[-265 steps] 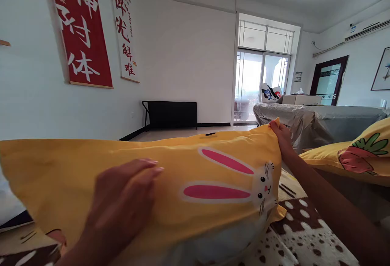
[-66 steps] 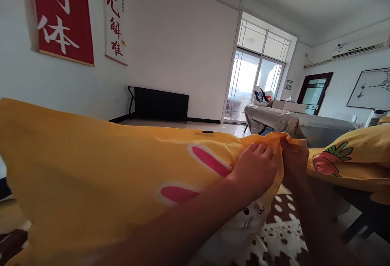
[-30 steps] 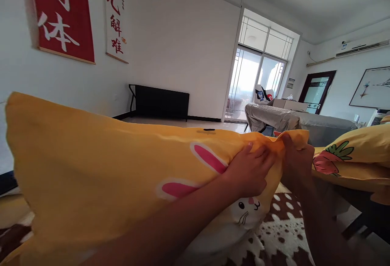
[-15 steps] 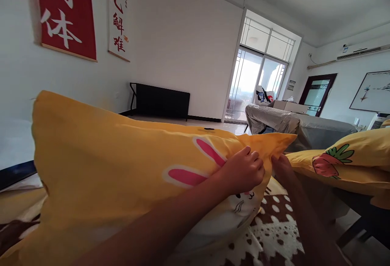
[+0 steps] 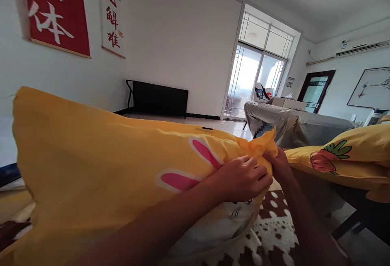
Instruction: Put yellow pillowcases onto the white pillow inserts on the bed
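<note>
A yellow pillowcase (image 5: 91, 152) with a white rabbit print and pink ears stretches across the view, bulging as if filled. Its right end is bunched into folds. My left hand (image 5: 245, 178) lies over the rabbit's face, fingers curled and gripping the cloth near that end. Right beside it, my right hand (image 5: 278, 163) pinches the gathered corner, which pokes up above the fingers. The inside of the pillowcase is hidden.
Beneath lies a brown and white patterned blanket (image 5: 274, 225). Another yellow pillow (image 5: 365, 148) with a carrot print is at the right. Farther back stand covered furniture (image 5: 323, 123) and a black panel (image 5: 160, 99) by the wall.
The pillowcase's right corner, stretched out to a point before, is now crumpled in my right hand. My left hand has shifted slightly right and down, closer to my right hand. The view has moved a little.
</note>
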Motion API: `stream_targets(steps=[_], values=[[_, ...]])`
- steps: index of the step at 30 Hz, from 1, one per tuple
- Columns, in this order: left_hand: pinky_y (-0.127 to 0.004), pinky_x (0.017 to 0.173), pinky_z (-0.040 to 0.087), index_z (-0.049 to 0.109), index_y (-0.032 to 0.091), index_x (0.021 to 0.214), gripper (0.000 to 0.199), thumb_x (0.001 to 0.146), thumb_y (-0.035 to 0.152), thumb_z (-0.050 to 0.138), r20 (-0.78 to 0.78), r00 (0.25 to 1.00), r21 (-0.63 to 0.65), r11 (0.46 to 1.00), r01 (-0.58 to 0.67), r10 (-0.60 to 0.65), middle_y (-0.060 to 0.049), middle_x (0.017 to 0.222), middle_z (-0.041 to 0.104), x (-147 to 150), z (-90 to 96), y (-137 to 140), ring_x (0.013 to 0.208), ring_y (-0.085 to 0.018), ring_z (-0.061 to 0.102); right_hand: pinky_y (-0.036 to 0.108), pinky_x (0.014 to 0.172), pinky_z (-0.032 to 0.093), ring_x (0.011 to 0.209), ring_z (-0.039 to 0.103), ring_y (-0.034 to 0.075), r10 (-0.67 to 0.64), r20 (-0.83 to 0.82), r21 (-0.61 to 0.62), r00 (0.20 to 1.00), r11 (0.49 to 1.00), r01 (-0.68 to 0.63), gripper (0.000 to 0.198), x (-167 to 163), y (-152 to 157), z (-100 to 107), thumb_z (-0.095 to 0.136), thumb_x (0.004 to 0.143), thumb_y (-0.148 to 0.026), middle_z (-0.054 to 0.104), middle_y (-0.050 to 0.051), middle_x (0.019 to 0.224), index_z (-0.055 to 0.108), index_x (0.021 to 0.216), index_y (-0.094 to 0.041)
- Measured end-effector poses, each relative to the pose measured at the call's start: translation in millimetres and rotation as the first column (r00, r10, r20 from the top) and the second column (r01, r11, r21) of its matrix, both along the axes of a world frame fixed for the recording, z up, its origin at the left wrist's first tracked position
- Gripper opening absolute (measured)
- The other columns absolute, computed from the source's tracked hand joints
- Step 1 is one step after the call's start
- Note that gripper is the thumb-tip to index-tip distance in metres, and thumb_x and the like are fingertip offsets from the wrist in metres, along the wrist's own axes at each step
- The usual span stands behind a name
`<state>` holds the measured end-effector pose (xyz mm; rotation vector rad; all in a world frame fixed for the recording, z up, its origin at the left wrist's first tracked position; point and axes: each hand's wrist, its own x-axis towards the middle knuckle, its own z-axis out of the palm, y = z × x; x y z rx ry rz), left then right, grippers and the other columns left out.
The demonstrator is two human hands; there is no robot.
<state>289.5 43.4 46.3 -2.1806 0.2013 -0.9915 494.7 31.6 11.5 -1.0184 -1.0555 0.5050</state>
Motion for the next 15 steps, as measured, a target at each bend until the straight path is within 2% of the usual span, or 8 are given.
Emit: stream_targets(steps=[4, 8, 10, 12, 14, 15], values=[[-0.030, 0.058, 0.037, 0.056, 0.015, 0.086, 0.016, 0.091, 0.013, 0.041, -0.064, 0.998, -0.005, 1.000, -0.017, 0.017, -0.001, 0.076, 0.057, -11.0, 3.3, -5.7, 0.069, -0.015, 0.051, 0.028, 0.055, 0.053, 0.060, 0.062, 0.018, 0.048, -0.076, 0.027, 0.996, 0.999, -0.046, 0.043, 0.2, 3.6, -11.0, 0.082, 0.055, -0.050, 0.070, 0.005, 0.073, 0.063, 0.077, -0.018], [-0.031, 0.062, 0.039, 0.058, 0.015, 0.088, 0.015, 0.091, 0.016, 0.043, -0.064, 0.991, 0.032, 0.992, -0.118, 0.120, -0.002, 0.078, 0.058, -39.5, 11.5, -6.2, 0.070, -0.015, 0.051, 0.036, 0.066, 0.056, 0.072, 0.068, 0.025, 0.183, -0.012, -0.029, 0.983, 0.983, -0.184, 0.047, 10.6, 3.8, -22.5, 0.079, 0.057, -0.055, 0.073, 0.008, 0.083, 0.067, 0.086, -0.019], [-0.031, 0.067, 0.041, 0.058, 0.015, 0.086, 0.014, 0.089, 0.015, 0.045, -0.002, 0.980, 0.065, 0.978, -0.200, 0.200, -0.003, 0.078, 0.059, -69.6, 17.2, -1.1, 0.071, -0.016, 0.052, 0.037, 0.066, 0.056, 0.074, 0.068, 0.027, 0.201, 0.061, -0.074, 0.978, 0.978, -0.196, 0.045, 19.1, 1.4, -25.3, 0.079, 0.058, -0.054, 0.073, 0.009, 0.084, 0.069, 0.085, -0.019], [-0.033, 0.075, 0.044, 0.058, 0.015, 0.084, 0.009, 0.084, 0.013, 0.049, 0.138, 0.948, 0.092, 0.949, -0.301, 0.287, -0.005, 0.080, 0.061, -113.3, 23.0, 9.4, 0.077, -0.017, 0.055, 0.035, 0.063, 0.055, 0.071, 0.068, 0.027, 0.185, 0.169, -0.134, 0.968, 0.977, -0.164, 0.039, 26.0, -2.9, -25.5, 0.079, 0.058, -0.049, 0.073, 0.008, 0.082, 0.070, 0.080, -0.018], [-0.034, 0.078, 0.045, 0.058, 0.015, 0.085, 0.009, 0.077, 0.011, 0.056, 0.346, 0.852, 0.096, 0.889, -0.448, 0.392, -0.007, 0.085, 0.062, -168.0, 27.7, 24.3, 0.083, -0.019, 0.057, 0.032, 0.058, 0.054, 0.066, 0.066, 0.025, 0.154, 0.319, -0.183, 0.935, 0.978, -0.098, 0.033, 28.7, -8.5, -23.0, 0.080, 0.058, -0.044, 0.073, 0.007, 0.075, 0.070, 0.074, -0.017], [-0.036, 0.078, 0.046, 0.058, 0.015, 0.085, 0.011, 0.074, 0.013, 0.059, 0.482, 0.771, 0.093, 0.851, -0.517, 0.416, -0.007, 0.085, 0.062, -197.0, 29.3, 32.4, 0.083, -0.020, 0.058, 0.031, 0.055, 0.052, 0.064, 0.066, 0.024, 0.119, 0.398, -0.177, 0.910, 0.983, -0.051, 0.031, 28.1, -11.4, -20.8, 0.079, 0.057, -0.042, 0.072, 0.006, 0.072, 0.070, 0.072, -0.017]])
